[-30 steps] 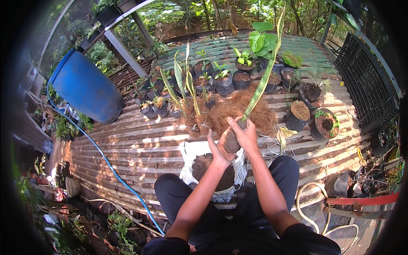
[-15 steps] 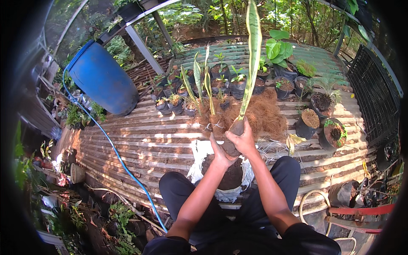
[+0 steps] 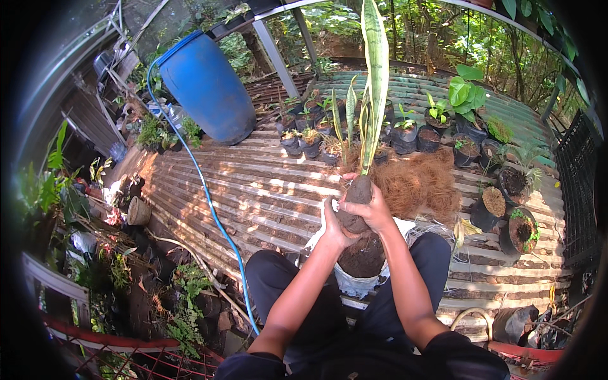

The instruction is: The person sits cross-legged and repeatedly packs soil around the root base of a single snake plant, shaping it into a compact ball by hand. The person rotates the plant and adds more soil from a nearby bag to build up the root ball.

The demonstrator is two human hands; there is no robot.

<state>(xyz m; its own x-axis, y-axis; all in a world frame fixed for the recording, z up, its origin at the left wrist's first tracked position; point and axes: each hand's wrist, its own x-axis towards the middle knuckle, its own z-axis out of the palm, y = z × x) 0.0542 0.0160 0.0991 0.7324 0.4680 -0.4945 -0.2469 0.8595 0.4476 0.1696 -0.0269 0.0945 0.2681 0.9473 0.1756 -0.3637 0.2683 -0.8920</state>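
Note:
A tall snake plant (image 3: 375, 82) with yellow-edged leaves stands upright between my hands, a dark, rounded lump of soil (image 3: 356, 206) packed around its base. My left hand (image 3: 335, 229) cups the lump from below left, fingers curled against it. On the right side, my right hand (image 3: 375, 214) wraps round the same lump, its thumb across the front. Under both hands, between my knees, sits a white sack (image 3: 359, 286) with its top folded down and dark loose soil (image 3: 362, 259) inside. Smaller snake plants (image 3: 350, 111) stand just beyond, their bases partly hidden.
A heap of brown coconut fibre (image 3: 418, 187) lies beyond my right hand on the corrugated sheets (image 3: 285, 190). Several potted plants (image 3: 405, 136) line the back and right. A blue barrel (image 3: 209, 88) stands at the back left, with a blue hose (image 3: 212, 206) running toward me.
My view has swung left, so the surroundings sit farther right. Both hands keep hold of the snake plant; its soil lump now faces me more fully.

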